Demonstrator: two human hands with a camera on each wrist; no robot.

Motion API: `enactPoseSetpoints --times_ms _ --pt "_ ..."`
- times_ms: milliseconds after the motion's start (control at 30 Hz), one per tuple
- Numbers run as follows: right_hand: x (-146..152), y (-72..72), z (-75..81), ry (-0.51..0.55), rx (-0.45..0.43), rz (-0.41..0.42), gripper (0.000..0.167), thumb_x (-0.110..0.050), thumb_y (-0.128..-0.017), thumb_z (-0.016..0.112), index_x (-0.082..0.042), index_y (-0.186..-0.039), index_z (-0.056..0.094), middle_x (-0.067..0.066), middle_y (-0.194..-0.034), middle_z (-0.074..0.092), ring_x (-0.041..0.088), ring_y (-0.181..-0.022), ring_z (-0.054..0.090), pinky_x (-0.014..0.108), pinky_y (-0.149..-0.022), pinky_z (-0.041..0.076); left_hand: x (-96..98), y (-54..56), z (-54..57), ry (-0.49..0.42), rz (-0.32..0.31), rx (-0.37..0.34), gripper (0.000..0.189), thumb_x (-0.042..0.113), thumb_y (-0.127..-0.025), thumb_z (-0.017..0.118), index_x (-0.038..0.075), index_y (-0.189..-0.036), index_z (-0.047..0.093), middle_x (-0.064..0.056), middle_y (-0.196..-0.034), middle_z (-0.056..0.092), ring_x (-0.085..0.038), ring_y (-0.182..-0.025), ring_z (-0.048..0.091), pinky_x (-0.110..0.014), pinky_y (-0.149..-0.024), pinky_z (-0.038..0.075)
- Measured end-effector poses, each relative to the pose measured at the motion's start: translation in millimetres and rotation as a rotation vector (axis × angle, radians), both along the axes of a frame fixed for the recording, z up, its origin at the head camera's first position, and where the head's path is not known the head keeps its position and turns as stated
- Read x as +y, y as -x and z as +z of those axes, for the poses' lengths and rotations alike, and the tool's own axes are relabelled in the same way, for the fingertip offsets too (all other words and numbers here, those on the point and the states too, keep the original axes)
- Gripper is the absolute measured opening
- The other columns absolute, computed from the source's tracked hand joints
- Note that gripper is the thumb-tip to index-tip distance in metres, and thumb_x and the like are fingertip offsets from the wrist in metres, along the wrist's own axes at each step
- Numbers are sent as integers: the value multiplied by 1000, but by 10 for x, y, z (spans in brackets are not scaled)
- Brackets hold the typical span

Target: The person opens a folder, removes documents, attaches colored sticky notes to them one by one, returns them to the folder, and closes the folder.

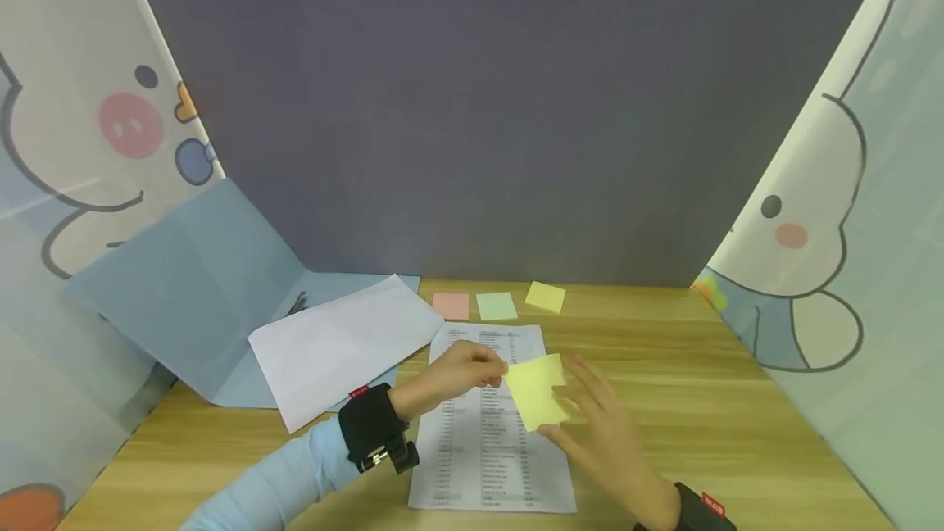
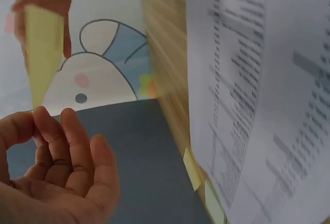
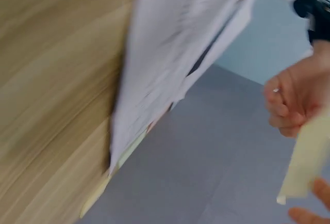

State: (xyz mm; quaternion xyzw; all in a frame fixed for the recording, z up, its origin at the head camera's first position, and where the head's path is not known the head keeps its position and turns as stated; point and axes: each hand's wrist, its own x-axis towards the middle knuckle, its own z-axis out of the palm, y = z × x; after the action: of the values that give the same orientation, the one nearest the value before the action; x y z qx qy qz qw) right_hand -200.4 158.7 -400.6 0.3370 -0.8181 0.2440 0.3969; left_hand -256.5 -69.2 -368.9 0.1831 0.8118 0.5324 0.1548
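A yellow sticky note [image 1: 533, 392] is held up over a printed sheet [image 1: 472, 453] in the head view. My left hand [image 1: 465, 367] pinches its upper left corner between thumb and index finger; the left wrist view shows the other fingers of that hand loosely bent below the note [image 2: 45, 48]. At the note's right side is my right hand [image 1: 612, 441], its fingers spread and fairly straight. One fingertip overlaps the right edge, and the thumb lies by the lower corner. The right wrist view catches only fingertips [image 3: 322, 190] of this hand beside the note.
Behind the printed sheet lie a pink pad [image 1: 451, 306], a green pad [image 1: 496, 306] and a yellow pad [image 1: 545, 297] of sticky notes. On the left, a blue folder [image 1: 199, 285] stands opened with white paper [image 1: 347, 342] on it. A dark panel [image 1: 472, 105] rises behind the table.
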Motion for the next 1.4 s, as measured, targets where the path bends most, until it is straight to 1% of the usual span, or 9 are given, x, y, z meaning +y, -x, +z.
enactPoseSetpoints --times_ms 133,267,467,567,667,900,1100,1300,1400 --pt "-7 31 108 76 -167 -58 34 -19 -75 73 -1 -101 62 16 -124 53 35 -115 46 35 -102 36 -50 -18 37 43 -1 77 19 28 -89 56 12 -87 67 1 -87 65 -13 -84 58 -30 -72 44" --pt "-12 80 183 59 -214 -108 34 -4 -70 74 0 -102 61 16 -117 57 37 -110 51 52 -87 43 -93 -38 42 50 -25 107 16 24 -89 56 13 -88 68 0 -93 66 -13 -84 59 -31 -72 45" --pt "-80 80 193 35 -330 -151 17 -10 -75 73 -11 -91 66 2 -96 66 21 -95 61 41 -80 50 -143 -105 6 78 -73 152 17 23 -90 55 12 -89 68 1 -87 65 -11 -81 58 -29 -71 46" --pt "-121 65 179 22 -318 -159 13 -8 -74 74 -15 -82 66 -4 -86 65 16 -87 62 36 -75 51 -170 -146 -7 90 -87 170 17 22 -90 56 11 -88 68 2 -84 64 -10 -79 55 -27 -68 45" --pt "-151 53 170 0 -347 -155 13 -7 -75 72 -15 -80 63 -5 -86 64 16 -88 62 36 -76 51 -208 -167 -23 93 -93 182 16 21 -89 56 11 -87 68 2 -81 63 -9 -74 53 -24 -63 44" --pt "-235 102 130 -80 -585 -112 8 -9 -83 65 -14 -83 58 -7 -88 58 13 -87 58 30 -73 48 -302 -123 -98 169 -108 245 14 19 -89 56 13 -83 67 3 -77 60 -7 -60 45 -20 -54 39" --pt "-301 264 40 -161 -688 -56 7 -10 -85 62 -13 -82 57 -5 -81 55 7 -73 49 21 -63 42 -364 -15 -198 249 -137 272 17 15 -90 54 11 -79 66 2 -67 55 -6 -53 41 -19 -51 35" --pt "-329 509 -42 -265 -796 8 5 -14 -88 59 -11 -85 60 -1 -88 63 14 -82 58 30 -70 48 -379 111 -333 284 -127 216 20 11 -89 52 0 -79 65 4 -63 48 -9 -54 40 -21 -51 33" --pt "-324 639 -102 -325 -811 62 7 -10 -88 57 -9 -82 60 -1 -81 60 12 -74 55 28 -66 46 -357 170 -417 315 -123 201 22 12 -88 53 -5 -77 63 5 -61 42 -9 -54 37 -21 -51 31"
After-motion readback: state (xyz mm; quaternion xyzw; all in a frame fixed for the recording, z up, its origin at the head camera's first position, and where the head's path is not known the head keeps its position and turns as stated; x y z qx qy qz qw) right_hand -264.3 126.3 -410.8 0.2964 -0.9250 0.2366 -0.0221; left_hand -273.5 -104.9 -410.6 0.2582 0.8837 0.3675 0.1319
